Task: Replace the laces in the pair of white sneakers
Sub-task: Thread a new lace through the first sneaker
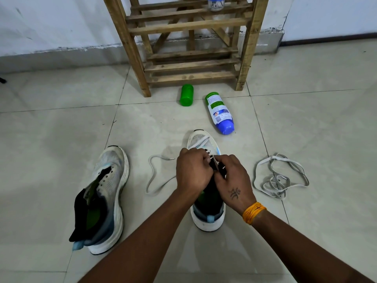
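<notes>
Both hands work at the eyelets of the white mesh sneaker with the dark tongue [206,193] standing on the pale tiled floor [61,139]. The left hand [192,174] and right hand [232,179] each pinch the flat grey lace [152,176], whose free end trails left of the left hand. Lacing looks partly done here. Further left, the second white sneaker [106,199] is unlaced; a loose bundled grey lace [279,178] waits beyond the right hand.

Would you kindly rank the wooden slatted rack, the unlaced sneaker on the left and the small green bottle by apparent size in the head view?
1. Wooden slatted rack, partly cropped.
2. Unlaced sneaker, nearer the camera.
3. Small green bottle, clearly smallest.
</notes>
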